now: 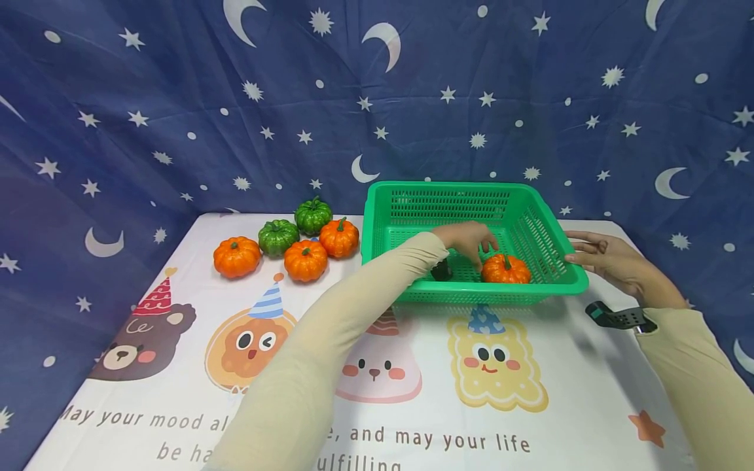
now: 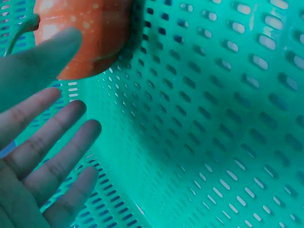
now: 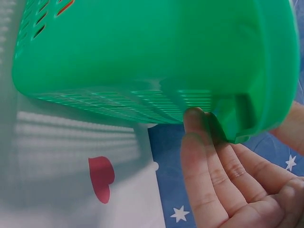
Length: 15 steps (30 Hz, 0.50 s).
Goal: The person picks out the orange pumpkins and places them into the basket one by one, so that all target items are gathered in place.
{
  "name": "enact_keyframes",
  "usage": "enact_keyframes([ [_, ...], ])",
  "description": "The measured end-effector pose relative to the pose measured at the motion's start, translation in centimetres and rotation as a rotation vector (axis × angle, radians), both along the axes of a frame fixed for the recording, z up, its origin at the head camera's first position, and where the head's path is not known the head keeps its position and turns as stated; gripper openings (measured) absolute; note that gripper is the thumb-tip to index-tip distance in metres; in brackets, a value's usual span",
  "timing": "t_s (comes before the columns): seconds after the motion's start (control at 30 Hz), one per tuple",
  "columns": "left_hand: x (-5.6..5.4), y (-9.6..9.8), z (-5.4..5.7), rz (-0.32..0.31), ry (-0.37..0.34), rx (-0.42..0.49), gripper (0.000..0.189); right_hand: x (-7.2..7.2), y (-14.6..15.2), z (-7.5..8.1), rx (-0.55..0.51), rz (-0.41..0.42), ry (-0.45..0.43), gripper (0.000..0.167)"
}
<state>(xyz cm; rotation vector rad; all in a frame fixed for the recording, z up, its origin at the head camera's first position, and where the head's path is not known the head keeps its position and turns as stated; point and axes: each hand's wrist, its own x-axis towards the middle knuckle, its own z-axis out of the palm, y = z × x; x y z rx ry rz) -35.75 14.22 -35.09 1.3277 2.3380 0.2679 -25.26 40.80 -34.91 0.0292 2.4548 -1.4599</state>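
A green plastic basket (image 1: 465, 286) with slotted walls stands at the back right of the table. Inside it, near the front right, sits an orange pumpkin (image 1: 506, 269) with a green stem. My left hand (image 1: 469, 241) reaches down into the basket just left of this pumpkin. In the left wrist view its fingers (image 2: 52, 173) are spread and hold nothing, and the thumb overlaps the pumpkin (image 2: 97, 35). At the basket's right end my right hand (image 1: 615, 261) grips the rim. The right wrist view shows its fingers (image 3: 204, 183) below the rim, while the thumb goes behind it.
Left of the basket, a group of small pumpkins lies on the white printed cloth (image 1: 436, 366): an orange one (image 1: 237, 257) at the far left, two more orange, and two green, one (image 1: 279, 237) beside it. A blue star-and-moon curtain (image 1: 330, 118) hangs close behind.
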Motion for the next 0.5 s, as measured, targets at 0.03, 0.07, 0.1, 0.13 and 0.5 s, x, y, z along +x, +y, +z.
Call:
enact_keyframes([
  [0.03, -0.1, 0.0, 0.0, 0.002, -0.011, 0.007, 0.059, 0.0, 0.0, 0.0, 0.001, -0.001, -0.002, 0.079],
  [0.07, -0.1, -0.1, 0.0, 0.006, -0.023, 0.015, 0.059, 0.0, 0.0, 0.0, 0.003, 0.0, -0.001, 0.08],
  [0.1, -0.2, -0.1, 0.0, 0.007, -0.037, 0.026, 0.059, 0.0, 0.0, 0.0, 0.003, 0.001, -0.002, 0.079],
  [0.13, -0.2, -0.2, 0.1, 0.012, -0.054, 0.034, 0.059, -0.1, 0.0, 0.0, 0.003, -0.001, -0.001, 0.079],
  [0.5, -0.6, -1.3, 1.1, 0.086, -0.29, 0.184, 0.061, -0.1, 0.0, -0.1, -0.011, -0.008, -0.003, 0.08],
])
